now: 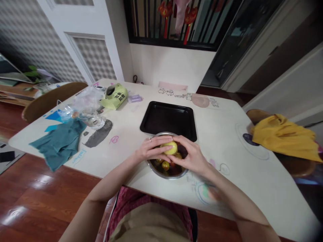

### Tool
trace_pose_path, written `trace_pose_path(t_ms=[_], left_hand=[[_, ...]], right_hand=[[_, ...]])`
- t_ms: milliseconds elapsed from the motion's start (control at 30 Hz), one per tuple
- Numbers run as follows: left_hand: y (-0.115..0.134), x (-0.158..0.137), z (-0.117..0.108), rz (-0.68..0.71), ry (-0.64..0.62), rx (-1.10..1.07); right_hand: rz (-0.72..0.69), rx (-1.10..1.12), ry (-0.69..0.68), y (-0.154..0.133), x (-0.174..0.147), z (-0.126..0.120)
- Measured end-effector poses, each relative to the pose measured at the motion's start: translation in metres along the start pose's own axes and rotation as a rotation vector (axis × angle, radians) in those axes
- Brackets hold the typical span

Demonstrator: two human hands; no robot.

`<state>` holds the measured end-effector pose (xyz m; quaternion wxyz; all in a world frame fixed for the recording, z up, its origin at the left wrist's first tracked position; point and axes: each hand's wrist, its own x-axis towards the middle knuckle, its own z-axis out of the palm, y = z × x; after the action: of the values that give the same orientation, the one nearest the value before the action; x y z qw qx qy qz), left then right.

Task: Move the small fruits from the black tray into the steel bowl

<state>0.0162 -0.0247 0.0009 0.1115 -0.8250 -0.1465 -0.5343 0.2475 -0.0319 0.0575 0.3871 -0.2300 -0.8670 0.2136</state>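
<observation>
Both hands meet over a metal bowl near the front edge of the table. Between them is a smooth, rounded yellow fruit; its exact kind is hard to tell. My left hand, with a ring on one finger, is closed along the fruit's left side and top. From the right, my right hand grips it with thumb and fingers. Below, inside the bowl, lie several small yellow and reddish fruits, partly covered by the hands.
Just behind the bowl lies a black baking tray. Leftward on the white table are a teal cloth, clear plastic items and a light green carton. A yellow garment hangs over the right chair.
</observation>
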Motion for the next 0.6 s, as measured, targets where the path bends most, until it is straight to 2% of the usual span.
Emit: trace_pose_path(t_ms=[67, 267, 433, 600], left_hand=[[-0.003, 0.0, 0.0, -0.002, -0.024, -0.014], [-0.009, -0.003, -0.001, -0.175, -0.133, -0.11], [-0.011, -0.003, -0.001, -0.242, -0.186, -0.189], [-0.012, -0.001, 0.0, -0.281, -0.197, -0.241]], right_hand=[[0.023, -0.005, -0.069, -0.002, -0.005, -0.011], [0.131, -0.107, -0.314, -0.01, -0.015, -0.037], [0.086, -0.291, -0.494, -0.012, -0.019, -0.027], [0.003, -0.436, -0.566, -0.01, -0.021, -0.008]])
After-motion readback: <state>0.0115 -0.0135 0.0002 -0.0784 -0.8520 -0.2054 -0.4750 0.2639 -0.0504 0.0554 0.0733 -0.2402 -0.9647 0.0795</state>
